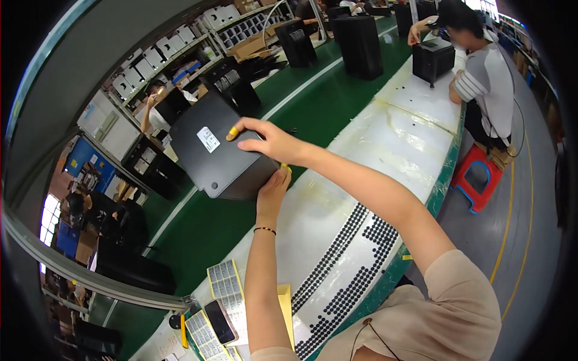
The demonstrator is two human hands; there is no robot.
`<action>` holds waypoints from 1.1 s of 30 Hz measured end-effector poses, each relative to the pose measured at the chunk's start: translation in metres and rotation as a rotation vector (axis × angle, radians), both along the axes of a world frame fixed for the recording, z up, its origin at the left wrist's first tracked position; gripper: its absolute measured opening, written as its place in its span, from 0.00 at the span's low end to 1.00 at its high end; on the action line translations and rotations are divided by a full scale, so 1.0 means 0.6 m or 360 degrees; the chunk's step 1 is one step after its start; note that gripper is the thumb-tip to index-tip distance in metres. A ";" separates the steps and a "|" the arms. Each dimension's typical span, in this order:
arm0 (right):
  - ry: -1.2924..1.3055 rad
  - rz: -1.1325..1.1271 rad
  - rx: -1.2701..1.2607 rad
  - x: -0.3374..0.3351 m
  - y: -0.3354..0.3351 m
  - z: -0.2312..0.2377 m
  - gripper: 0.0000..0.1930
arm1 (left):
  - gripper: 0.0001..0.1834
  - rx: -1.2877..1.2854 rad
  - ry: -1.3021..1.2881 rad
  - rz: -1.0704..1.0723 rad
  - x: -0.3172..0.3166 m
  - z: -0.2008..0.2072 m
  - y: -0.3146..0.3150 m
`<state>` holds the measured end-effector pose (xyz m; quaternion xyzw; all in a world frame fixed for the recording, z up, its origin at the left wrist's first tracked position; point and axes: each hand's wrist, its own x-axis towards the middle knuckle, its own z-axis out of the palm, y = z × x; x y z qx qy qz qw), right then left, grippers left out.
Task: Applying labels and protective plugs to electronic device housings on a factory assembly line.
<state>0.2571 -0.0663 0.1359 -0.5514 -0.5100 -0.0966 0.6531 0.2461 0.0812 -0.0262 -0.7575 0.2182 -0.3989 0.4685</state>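
Observation:
A black box-shaped casing (pixel 229 165) is tilted over the far edge of the white worktop, a small white label (pixel 208 139) stuck on its upper face. My left hand (pixel 274 191) grips the casing's near right edge from below, with part of its fingers hidden. Above it, my right hand (pixel 271 143) reaches over the same face. Its index finger, in a yellow finger cot (pixel 232 133), touches or hovers just over the surface beside the label. The right thumb is stretched out apart from that finger, and nothing shows between them.
Rows of small black round pads (pixel 361 277) lie along the white worktop (pixel 301 228). Label sheets (pixel 226 280) and a phone (pixel 220 322) sit near my left forearm. Beyond runs a green conveyor (pixel 319 114) carrying black casings (pixel 359 48). A co-worker (pixel 481 78) sits at right by a red stool (pixel 475 177).

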 end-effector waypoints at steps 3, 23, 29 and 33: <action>0.0240 0.0126 0.0180 0.038 0.011 -0.011 0.11 | 0.23 -0.0387 0.0431 -0.0145 -0.006 0.000 -0.010; 0.0854 -0.0540 0.0160 0.228 0.053 0.019 0.35 | 0.23 -0.1612 0.1968 -0.0530 -0.402 -0.017 -0.180; 0.1084 -0.0223 0.0276 0.117 -0.018 -0.169 0.27 | 0.31 -0.1773 0.1797 -0.0313 -0.462 -0.099 -0.191; 0.1412 -0.0121 0.0068 -0.005 -0.011 -0.264 0.27 | 0.31 -0.1677 0.1793 -0.0312 -0.451 -0.095 -0.187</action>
